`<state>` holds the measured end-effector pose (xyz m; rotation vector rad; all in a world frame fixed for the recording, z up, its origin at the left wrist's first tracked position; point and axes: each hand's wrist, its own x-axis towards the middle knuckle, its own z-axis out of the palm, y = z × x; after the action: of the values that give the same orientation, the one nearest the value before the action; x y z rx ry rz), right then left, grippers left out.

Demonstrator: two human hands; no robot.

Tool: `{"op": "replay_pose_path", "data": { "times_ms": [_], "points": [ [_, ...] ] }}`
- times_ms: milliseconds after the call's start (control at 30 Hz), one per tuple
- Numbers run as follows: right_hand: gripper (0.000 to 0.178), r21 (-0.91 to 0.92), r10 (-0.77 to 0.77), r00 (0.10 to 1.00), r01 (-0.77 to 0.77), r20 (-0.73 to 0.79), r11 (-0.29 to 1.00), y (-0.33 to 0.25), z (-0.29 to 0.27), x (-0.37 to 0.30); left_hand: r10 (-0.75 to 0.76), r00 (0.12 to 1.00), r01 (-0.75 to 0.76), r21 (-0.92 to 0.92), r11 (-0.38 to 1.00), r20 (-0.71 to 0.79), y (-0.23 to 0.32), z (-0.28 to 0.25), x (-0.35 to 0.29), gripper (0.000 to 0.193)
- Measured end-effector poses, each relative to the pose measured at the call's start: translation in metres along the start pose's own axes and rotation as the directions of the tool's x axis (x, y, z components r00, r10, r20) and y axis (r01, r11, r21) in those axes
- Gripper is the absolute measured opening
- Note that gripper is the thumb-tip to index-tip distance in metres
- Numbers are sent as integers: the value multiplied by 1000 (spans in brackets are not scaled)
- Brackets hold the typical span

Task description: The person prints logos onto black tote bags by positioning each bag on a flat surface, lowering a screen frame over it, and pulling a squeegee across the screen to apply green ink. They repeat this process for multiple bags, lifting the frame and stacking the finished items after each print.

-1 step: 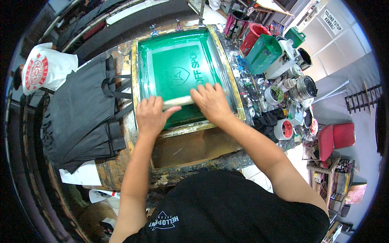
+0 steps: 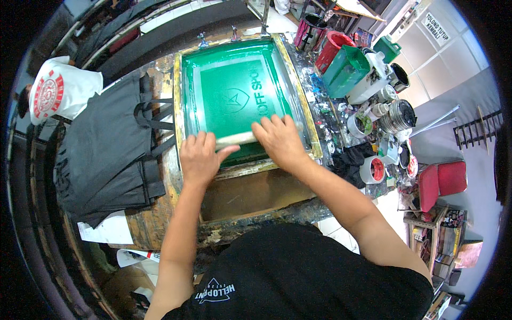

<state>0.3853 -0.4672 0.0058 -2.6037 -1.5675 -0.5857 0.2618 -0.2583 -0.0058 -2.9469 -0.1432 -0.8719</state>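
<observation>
A wooden-handled squeegee [image 2: 236, 140] lies across the near part of a screen-printing frame [image 2: 178, 80]. My left hand [image 2: 200, 159] grips its left end, the thumb stretched along the handle. On the other end my right hand [image 2: 280, 141] is wrapped with its fingers over the top. The squeegee's blade is hidden under the hands and handle. Green ink covers the mesh [image 2: 218, 80], where a shield-shaped emblem and lettering show through. Wet green ink lines the inner sides of the frame. Below the near rail, a brown board [image 2: 256, 197] shows.
Black fabric bags [image 2: 106, 149] with straps are piled left of the frame, beside a white printed cloth [image 2: 66, 88]. Ink tubs, a green container [image 2: 344, 72] and a red bucket [image 2: 333, 50] crowd the table's right side. A red chair [image 2: 440, 181] stands farther right.
Both hands and the squeegee have shifted slightly toward me over the mesh. The grip stays the same.
</observation>
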Motion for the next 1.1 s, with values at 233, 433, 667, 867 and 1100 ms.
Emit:
{"op": "replay_pose_path", "data": {
  "times_ms": [233, 433, 667, 867, 1100],
  "points": [
    [26, 62, 37, 999, -39, 34, 997, -14, -16, -24, -50, 999, 47, -144, 988, -16, 16, -21, -19, 57],
    [45, 135, 34, 999, -28, -41, 990, -21, -24, -41, -132, 984, 95, -276, 956, -118, -3, -32, -76, 104],
    [51, 172, 142, 981, -118, -131, 978, -36, -19, -52, -569, 773, 599, -23, 801, 281, -27, -23, -116, 99],
    [57, 207, 130, 976, -92, -176, 974, -21, -66, -25, -647, 755, 596, -525, 608, 108, -32, -17, -127, 98],
    [51, 94, 59, 859, -12, -508, 995, 29, -132, 73, -742, 657, 237, -898, 371, -133, -18, -81, 4, 79]
  ]
}}
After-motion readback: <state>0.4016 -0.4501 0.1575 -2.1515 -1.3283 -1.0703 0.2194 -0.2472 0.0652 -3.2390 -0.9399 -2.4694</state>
